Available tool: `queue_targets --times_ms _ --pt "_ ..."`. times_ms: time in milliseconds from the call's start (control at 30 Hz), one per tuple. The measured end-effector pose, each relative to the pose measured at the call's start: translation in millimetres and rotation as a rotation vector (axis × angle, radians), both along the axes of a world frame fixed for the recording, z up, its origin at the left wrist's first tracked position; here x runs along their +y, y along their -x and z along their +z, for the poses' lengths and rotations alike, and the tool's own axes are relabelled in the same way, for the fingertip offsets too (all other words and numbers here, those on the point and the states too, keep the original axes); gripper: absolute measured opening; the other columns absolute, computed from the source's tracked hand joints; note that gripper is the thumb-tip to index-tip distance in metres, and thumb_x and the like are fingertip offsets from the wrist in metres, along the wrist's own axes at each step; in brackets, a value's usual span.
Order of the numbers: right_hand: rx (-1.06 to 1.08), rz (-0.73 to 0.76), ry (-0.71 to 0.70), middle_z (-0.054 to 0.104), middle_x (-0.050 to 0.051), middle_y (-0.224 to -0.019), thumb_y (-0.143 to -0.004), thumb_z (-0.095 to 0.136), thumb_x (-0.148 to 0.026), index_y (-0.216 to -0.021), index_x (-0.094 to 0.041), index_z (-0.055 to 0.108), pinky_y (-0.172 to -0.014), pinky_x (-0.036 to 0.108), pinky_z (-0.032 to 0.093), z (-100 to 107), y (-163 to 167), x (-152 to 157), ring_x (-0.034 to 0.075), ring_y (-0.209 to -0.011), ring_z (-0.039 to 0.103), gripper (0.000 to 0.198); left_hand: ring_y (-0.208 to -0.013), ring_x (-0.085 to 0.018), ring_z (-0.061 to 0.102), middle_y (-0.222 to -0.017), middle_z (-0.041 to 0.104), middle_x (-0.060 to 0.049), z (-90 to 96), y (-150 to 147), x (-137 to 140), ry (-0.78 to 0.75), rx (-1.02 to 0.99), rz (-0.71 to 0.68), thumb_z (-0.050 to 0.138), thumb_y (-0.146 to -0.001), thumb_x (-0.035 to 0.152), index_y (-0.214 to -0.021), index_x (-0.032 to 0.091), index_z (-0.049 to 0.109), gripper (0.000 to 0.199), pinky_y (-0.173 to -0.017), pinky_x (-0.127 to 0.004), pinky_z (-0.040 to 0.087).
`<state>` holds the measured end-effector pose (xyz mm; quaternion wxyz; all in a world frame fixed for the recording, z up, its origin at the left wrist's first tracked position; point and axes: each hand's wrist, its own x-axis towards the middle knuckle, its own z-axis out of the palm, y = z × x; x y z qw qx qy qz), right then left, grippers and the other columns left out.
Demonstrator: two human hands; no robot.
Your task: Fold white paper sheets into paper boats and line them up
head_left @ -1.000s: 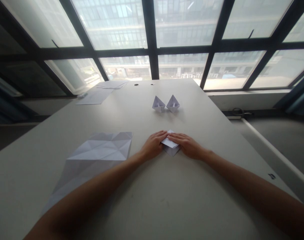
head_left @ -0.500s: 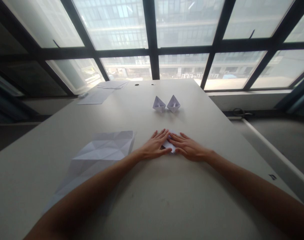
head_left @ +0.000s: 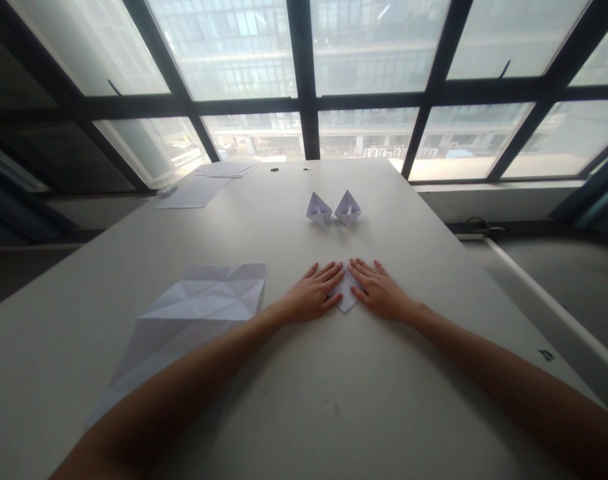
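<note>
A small folded piece of white paper lies flat on the table between my two hands, its pointed end toward me. My left hand rests flat over its left side, fingers stretched out. Over the right side lies my right hand, also flat with fingers extended. Both hands cover part of the paper, so its full outline is hidden. Beyond them stand two folded paper boats side by side. Creased white sheets lie to the left, partly under my left forearm.
The white table reaches toward large windows. Loose paper sheets lie at its far left. Two small dark spots sit near the far edge, and a dark mark is near the right edge. A cable lies beyond the right side.
My hands have moved slightly apart, the right one to the right, and more of the folded paper shows between them. It now lies flat with its point toward me.
</note>
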<state>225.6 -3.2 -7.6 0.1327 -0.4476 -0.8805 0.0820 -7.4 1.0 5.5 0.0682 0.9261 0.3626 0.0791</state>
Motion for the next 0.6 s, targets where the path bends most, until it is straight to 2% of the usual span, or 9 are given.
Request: queue_targets --times_ms 133,233,300,467,600 --pt "-0.007 -0.033 0.01 0.027 0.012 -0.159 -0.1 0.033 -0.037 -0.154 -0.016 0.028 -0.118 0.058 0.014 0.8 0.7 -0.2 0.027 -0.148 0.02 0.059 -0.147 -0.024 0.026 -0.153 0.04 -0.009 5.7 -1.9 -4.6 -0.035 -0.058 0.038 0.041 -0.098 0.049 -0.149 0.021 0.037 0.058 -0.122 -0.045 0.012" --pt "0.003 0.058 0.014 0.027 0.01 -0.159 -0.1 0.034 -0.039 -0.155 -0.02 0.026 -0.118 0.058 0.013 3.9 -1.3 -1.1 0.026 -0.148 0.02 0.058 -0.144 -0.025 0.032 -0.144 0.05 -0.012 7.2 -2.7 -8.1 -0.066 -0.098 0.08 0.045 -0.097 0.046 -0.137 0.019 0.049 0.048 -0.122 -0.044 0.015" --pt "0.01 0.121 0.009 0.027 0.01 -0.159 -0.1 0.035 -0.043 -0.156 -0.021 0.022 -0.119 0.057 0.012 5.6 -3.1 -1.8 0.026 -0.149 0.02 0.061 -0.146 -0.024 0.028 -0.148 0.045 -0.013 5.7 -2.3 -8.7 -0.057 -0.086 0.073 0.046 -0.097 0.045 -0.142 0.019 0.043 0.052 -0.122 -0.044 0.016" --pt "-0.008 0.186 -0.003 0.022 0.012 -0.16 -0.096 0.04 -0.057 -0.157 -0.017 0.014 -0.119 0.057 0.009 7.4 -4.8 -3.7 0.028 -0.149 0.017 0.078 -0.15 -0.024 0.011 -0.162 0.02 -0.01 0.7 -0.2 -5.8 -0.019 0.029 0.022 0.037 -0.099 0.052 -0.156 0.019 0.015 0.07 -0.122 -0.044 0.009" --pt "-0.004 0.176 -0.003 0.02 0.012 -0.16 -0.096 0.036 -0.061 -0.157 -0.018 0.013 -0.119 0.057 0.008 8.6 -2.9 -4.5 0.028 -0.149 0.017 0.078 -0.151 -0.024 0.009 -0.162 0.016 -0.009 1.0 -0.6 -5.0 -0.016 0.052 0.031 0.031 -0.098 0.06 -0.157 0.019 0.01 0.075 -0.121 -0.041 0.007"
